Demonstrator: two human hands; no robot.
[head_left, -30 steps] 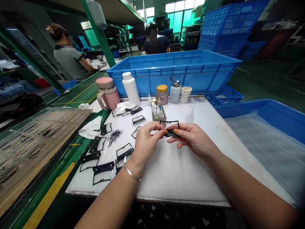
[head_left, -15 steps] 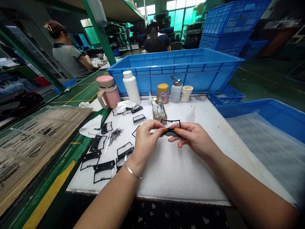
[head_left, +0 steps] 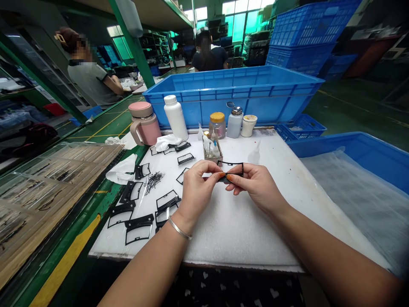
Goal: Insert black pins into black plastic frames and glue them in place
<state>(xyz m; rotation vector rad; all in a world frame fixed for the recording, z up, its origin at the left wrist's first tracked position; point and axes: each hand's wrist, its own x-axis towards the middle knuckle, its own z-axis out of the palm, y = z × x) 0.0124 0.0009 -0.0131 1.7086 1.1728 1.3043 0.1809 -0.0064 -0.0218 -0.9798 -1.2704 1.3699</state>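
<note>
The left hand (head_left: 200,185) and right hand (head_left: 260,187) both pinch one thin black plastic frame (head_left: 224,180) between thumb and fingers, above one flat white board (head_left: 236,234). At least eight similar black frames (head_left: 139,222) lie to the left, around one pile of short black strands (head_left: 154,182). Behind stand one pink lidded mug (head_left: 151,131), one white plastic bottle (head_left: 176,120) and one yellow-lidded clear jar (head_left: 217,128).

Frames (head_left: 139,221): board's (head_left: 249,230) left | strand pile (head_left: 154,182): amid frames | mug (head_left: 150,128): left of bottle (head_left: 176,119) | tub (head_left: 233,101): behind bottle
</note>
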